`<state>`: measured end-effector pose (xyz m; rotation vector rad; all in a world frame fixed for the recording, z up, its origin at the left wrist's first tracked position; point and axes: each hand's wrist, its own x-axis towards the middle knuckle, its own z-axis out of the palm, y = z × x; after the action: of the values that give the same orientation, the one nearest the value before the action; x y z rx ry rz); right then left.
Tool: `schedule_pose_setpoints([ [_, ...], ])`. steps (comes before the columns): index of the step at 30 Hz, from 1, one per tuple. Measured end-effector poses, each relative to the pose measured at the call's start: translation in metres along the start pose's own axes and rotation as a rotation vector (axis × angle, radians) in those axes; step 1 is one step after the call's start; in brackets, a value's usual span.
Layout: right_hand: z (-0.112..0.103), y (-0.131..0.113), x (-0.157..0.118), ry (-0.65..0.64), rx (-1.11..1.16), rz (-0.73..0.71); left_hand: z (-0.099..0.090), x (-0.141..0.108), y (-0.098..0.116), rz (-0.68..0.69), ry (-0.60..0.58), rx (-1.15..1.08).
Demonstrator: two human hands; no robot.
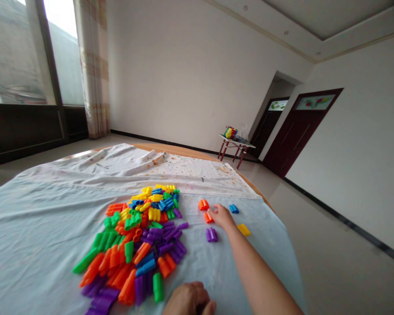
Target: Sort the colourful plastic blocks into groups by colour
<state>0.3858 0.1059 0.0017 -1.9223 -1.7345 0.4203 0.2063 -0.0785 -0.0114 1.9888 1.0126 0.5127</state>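
Right hand (221, 216) is at the nearer orange piece (208, 218) on the tabletop (180, 150), pinch or touch unclear; left hand (188, 300) curls, contents hidden. The piece looks light, stiff, slightly slick: its ridged sides should offer grip.

The bottom edge crops the left hand (189, 300) and right forearm (258, 267). Whether the right hand (222, 215) touches the nearest orange block (208, 218) is unclear.

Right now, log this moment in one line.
right hand: at nearer orange piece, contact unclear | left hand: near block pile, grip unclear | purple piece, blue piece, yellow piece: off pile
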Motion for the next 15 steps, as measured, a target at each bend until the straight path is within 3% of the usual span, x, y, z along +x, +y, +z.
schedule_pose_setpoints([
  [15,0.007,-0.014,-0.013,-0.055,0.005,-0.038,-0.001,-0.001,0.002,0.009,0.024,0.023],
])
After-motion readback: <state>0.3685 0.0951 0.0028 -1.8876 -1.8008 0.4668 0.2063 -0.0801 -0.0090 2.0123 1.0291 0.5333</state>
